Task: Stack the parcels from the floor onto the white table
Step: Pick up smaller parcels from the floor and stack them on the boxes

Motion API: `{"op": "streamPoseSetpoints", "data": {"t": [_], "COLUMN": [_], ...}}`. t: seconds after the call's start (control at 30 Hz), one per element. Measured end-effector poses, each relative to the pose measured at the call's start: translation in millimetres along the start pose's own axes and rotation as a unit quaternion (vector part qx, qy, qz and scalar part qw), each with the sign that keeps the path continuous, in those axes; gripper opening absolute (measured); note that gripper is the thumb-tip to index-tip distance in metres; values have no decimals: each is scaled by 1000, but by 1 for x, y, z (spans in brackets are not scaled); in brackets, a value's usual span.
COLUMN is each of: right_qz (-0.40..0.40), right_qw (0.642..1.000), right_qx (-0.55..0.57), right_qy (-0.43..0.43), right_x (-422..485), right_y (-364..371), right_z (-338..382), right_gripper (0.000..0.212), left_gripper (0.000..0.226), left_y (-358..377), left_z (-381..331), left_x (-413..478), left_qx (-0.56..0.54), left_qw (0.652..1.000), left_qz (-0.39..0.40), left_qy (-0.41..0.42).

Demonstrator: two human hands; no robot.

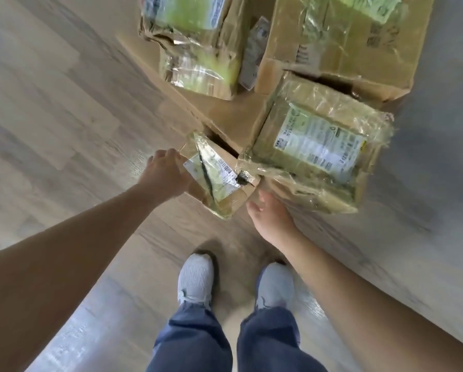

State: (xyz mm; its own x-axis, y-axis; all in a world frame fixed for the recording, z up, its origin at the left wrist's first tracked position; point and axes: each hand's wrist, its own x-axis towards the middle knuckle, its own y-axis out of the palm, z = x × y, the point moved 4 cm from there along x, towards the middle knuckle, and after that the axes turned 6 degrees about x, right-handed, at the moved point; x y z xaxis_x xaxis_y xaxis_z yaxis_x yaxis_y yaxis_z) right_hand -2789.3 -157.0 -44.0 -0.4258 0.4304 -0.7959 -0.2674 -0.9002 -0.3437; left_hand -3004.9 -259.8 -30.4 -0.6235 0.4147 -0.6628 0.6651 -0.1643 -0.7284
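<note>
Head view, looking down: the left hand [166,173] grips the small taped parcel [219,181] by its left edge, fingers [168,154] curled onto it with their tips hidden beneath. The parcel is tilted over the wooden floor [64,103]. The right hand [270,218] holds nothing. Its fingers [262,196] lie relaxed and slightly apart, tips just beside the parcel's right corner; I cannot tell whether they touch it. Just beyond those right fingertips sits a larger labelled parcel [319,151] wrapped in crinkled tape. Farther past both sets of fingers lie a flat cardboard sheet [171,84], a crumpled parcel [198,44] and a big box [340,41]. Grey shoes [195,277] stand below the wrists.
</note>
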Motion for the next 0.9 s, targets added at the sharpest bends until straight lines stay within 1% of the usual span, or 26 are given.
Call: {"op": "streamPoseSetpoints", "data": {"t": [0.13,0.23,0.27,0.33,0.37,0.4,0.47,0.53,0.6,0.7,0.8,0.9], "right_qz": [-22,-78,-85,-60,-42,-27,-9,-3,1,1,-14,-40], "right_qw": [997,987,981,974,977,980,985,989,992,996,998,996], "right_qx": [67,129,159,188,173,155,132,116,97,72,59,75], "right_qy": [31,57,76,113,121,120,107,94,84,59,11,-40], "right_x": [35,45,46,43,40,35,16,-8,-32,-74,-131,-196], "right_y": [21,25,25,26,28,30,34,34,29,9,-20,-58], "right_z": [-10,-15,-16,-14,-11,-6,12,35,63,109,158,211], "right_gripper": [65,60,59,66,68,68,61,59,60,61,57,52], "left_gripper": [55,60,61,61,58,55,50,49,51,54,59,50], "left_y": [20,28,29,30,28,23,9,-14,-45,-102,-167,-235], "left_z": [8,12,15,24,30,37,55,71,79,78,67,47], "left_x": [33,45,47,45,42,36,18,-7,-37,-83,-135,-194], "left_qx": [-10,-30,-30,-19,-8,-1,-13,-59,-96,-138,-225,-312], "left_qw": [1000,998,997,996,996,995,993,987,981,973,955,932], "left_qz": [12,18,22,35,32,21,-1,-7,-7,-23,-40,-43], "left_qy": [-24,-51,-63,-85,-89,-93,-118,-151,-171,-184,-190,-179]}}
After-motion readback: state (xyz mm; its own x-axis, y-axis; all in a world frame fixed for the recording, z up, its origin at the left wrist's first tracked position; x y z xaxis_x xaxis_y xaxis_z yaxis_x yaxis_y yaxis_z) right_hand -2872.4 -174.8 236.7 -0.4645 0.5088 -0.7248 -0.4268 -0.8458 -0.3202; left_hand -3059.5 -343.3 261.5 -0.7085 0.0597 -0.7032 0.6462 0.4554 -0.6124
